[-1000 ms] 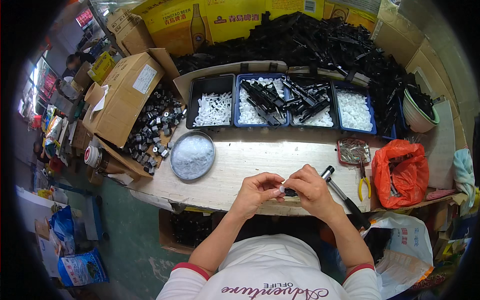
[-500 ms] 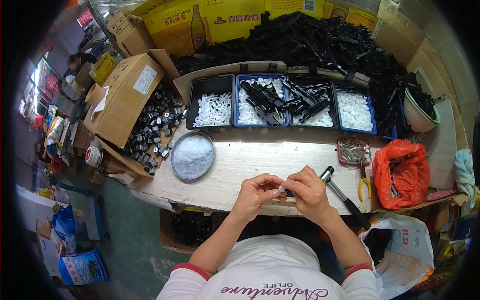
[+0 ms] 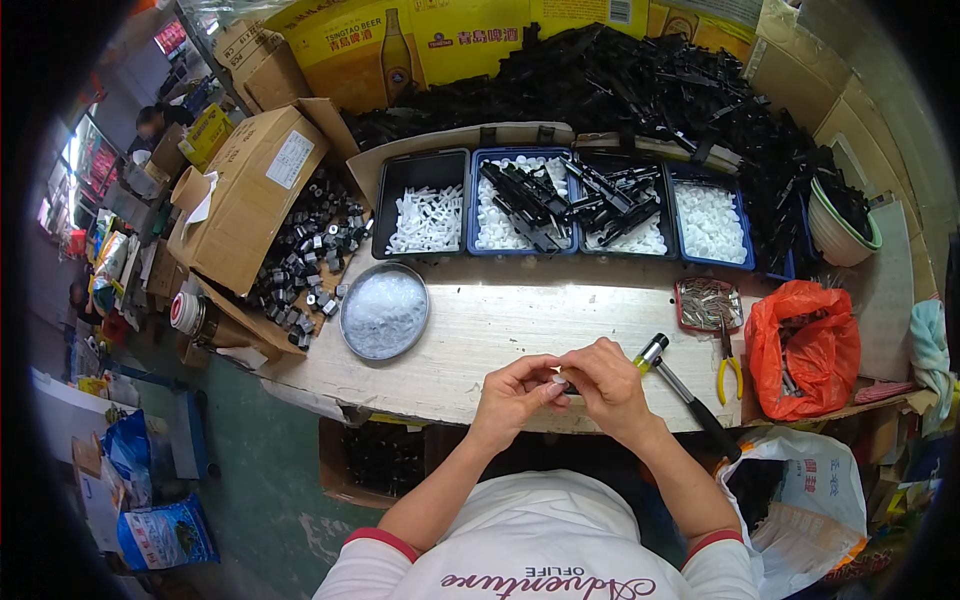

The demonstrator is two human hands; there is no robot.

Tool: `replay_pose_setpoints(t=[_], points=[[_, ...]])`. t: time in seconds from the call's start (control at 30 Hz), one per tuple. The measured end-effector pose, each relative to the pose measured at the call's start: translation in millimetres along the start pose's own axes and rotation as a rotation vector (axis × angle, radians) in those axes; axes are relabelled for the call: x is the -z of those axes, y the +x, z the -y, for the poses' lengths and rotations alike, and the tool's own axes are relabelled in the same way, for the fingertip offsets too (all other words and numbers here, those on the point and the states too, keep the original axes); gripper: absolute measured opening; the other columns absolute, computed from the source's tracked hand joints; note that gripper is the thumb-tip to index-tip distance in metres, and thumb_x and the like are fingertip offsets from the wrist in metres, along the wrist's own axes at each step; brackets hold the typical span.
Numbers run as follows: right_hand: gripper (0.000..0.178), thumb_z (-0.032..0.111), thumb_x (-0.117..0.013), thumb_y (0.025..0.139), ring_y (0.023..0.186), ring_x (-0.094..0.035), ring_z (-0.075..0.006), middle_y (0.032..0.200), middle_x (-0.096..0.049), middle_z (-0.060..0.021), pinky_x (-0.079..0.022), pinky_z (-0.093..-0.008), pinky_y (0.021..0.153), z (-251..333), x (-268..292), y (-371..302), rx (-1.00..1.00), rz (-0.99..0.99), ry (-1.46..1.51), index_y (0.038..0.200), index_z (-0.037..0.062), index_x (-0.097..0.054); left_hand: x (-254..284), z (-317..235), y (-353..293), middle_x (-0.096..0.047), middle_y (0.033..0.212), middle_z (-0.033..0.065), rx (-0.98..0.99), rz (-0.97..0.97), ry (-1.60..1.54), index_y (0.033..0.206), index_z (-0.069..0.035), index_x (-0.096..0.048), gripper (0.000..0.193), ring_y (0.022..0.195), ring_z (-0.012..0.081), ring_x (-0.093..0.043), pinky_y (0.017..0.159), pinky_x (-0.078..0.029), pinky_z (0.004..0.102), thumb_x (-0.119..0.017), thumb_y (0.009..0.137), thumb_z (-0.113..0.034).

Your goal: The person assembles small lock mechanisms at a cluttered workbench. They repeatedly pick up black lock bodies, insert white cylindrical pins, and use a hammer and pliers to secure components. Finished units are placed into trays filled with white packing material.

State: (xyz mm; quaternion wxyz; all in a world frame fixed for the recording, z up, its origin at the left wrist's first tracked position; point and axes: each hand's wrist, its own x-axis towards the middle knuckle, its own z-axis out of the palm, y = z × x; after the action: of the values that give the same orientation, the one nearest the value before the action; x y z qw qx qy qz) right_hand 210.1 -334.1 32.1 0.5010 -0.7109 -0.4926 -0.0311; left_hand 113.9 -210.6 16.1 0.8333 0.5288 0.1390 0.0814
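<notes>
Close together over the table's front edge, my left hand (image 3: pixel 508 402) and my right hand (image 3: pixel 610 390) meet at the fingertips. A small white plastic piece (image 3: pixel 559 379) shows between them, by my left thumb. Just under it a bit of something dark shows, mostly covered by my fingers. My left finger and thumb are closed on the white piece. The right fingers are pinched at the same spot, and what they grip is hidden. Right of my right hand lies a hammer (image 3: pixel 690 395) with a black handle.
Along the back stand trays of white plastic parts (image 3: pixel 425 220), two topped with black parts (image 3: pixel 620 200). A round metal dish (image 3: pixel 385 312) sits left; pliers (image 3: pixel 729 375), a tray of metal pins (image 3: pixel 708 303) and a red bag (image 3: pixel 803 350) lie right. Black parts heap behind.
Both hands have shifted slightly left, staying together. My right fingers now curl over the white piece more, and less of it shows.
</notes>
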Motion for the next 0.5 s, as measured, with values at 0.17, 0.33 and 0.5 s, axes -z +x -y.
replay_pose_setpoints(t=[0.17, 0.33, 0.5], points=[[0.014, -0.002, -0.061, 0.07, 0.071, -0.05, -0.0238, 0.077, -0.055, -0.0078, -0.039, -0.0322, 0.063, -3.3, -0.8, -5.8, -0.053, -0.037, 0.021, 0.083, 0.002, -0.057, 2.7, 7.1, -4.9, -0.061, 0.082, 0.01, -0.03, -0.052, -0.042, 0.1, 0.003, -0.058, 0.021, 0.069, 0.0154, -0.061, 0.064, -0.053, 0.0264, -0.058, 0.08, 0.002], [0.012, -0.001, -0.06, 0.071, 0.072, -0.048, -0.0242, 0.077, -0.053, -0.0075, -0.037, -0.0322, 0.065, 0.6, -10.0, -7.8, -0.065, -0.039, 0.066, 0.082, 0.0024, -0.054, 1.6, 13.0, -5.0, -0.059, 0.085, 0.0069, -0.094, -0.029, -0.114, 0.101, 0.003, -0.058, 0.019, 0.068, 0.0117, -0.059, 0.061, -0.053, 0.0238, -0.057, 0.083, -0.003], [0.01, 0.001, -0.059, 0.072, 0.073, -0.046, -0.024, 0.077, -0.05, -0.0066, -0.032, -0.0333, 0.066, -4.7, -15.4, -9.0, -0.052, -0.011, -0.032, 0.079, 0.0039, -0.051, 1.5, 3.7, -2.7, -0.057, 0.083, 0.0039, -0.074, -0.052, 0.097, 0.099, 0.0, -0.061, 0.021, 0.065, 0.0083, -0.054, 0.056, -0.047, 0.0194, -0.061, 0.079, -0.003]])
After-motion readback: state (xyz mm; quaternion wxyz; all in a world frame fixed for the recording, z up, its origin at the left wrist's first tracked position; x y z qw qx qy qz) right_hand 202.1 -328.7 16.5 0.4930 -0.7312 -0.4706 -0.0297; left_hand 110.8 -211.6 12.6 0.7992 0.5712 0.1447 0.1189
